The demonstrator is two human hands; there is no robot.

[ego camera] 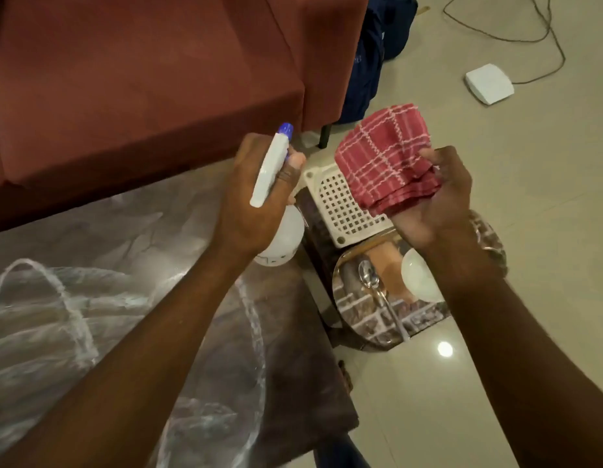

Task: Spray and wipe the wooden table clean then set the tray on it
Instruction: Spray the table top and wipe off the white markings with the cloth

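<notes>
Lower left of the frame, the wooden bench (290, 376) lies streaked white, and above its right edge my left grip (246, 207) is curled round the white spray bottle (269, 167). Right of centre my right grip (438, 201) pinches the folded red checked cloth (384, 157); below it the shiny tray (425, 320), carrying a spoon (369, 275) and a white bowl (416, 275), sits just beside the bench.

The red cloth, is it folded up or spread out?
Folded. The red cloth shows several stacked layers along its lower edge, gripped in the right hand.
</notes>
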